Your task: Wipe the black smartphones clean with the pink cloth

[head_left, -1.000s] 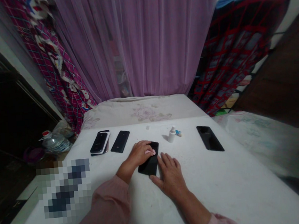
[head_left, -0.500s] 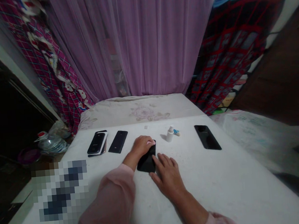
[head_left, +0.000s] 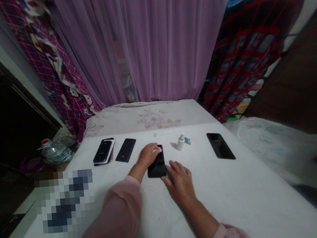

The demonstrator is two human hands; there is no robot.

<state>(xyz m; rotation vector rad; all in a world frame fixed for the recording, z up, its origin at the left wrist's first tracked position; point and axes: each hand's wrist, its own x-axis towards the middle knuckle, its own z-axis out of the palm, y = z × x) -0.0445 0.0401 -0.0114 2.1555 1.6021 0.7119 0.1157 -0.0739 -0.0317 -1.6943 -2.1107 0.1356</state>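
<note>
Black glossy smartphone [head_left: 157, 166] lies flat on the white bench [head_left: 238, 201], its upper end under the left hand [head_left: 150, 155], which pinches a small pink cloth [head_left: 157, 149] against the glass. The right hand [head_left: 179, 182] rests open and empty, just beside the phone's right edge. Beyond them stands a small white bottle [head_left: 181, 143].

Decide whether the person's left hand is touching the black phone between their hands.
Touching. The head view shows the left hand resting across the top of the black phone, a pink cloth under its fingertips.
</note>
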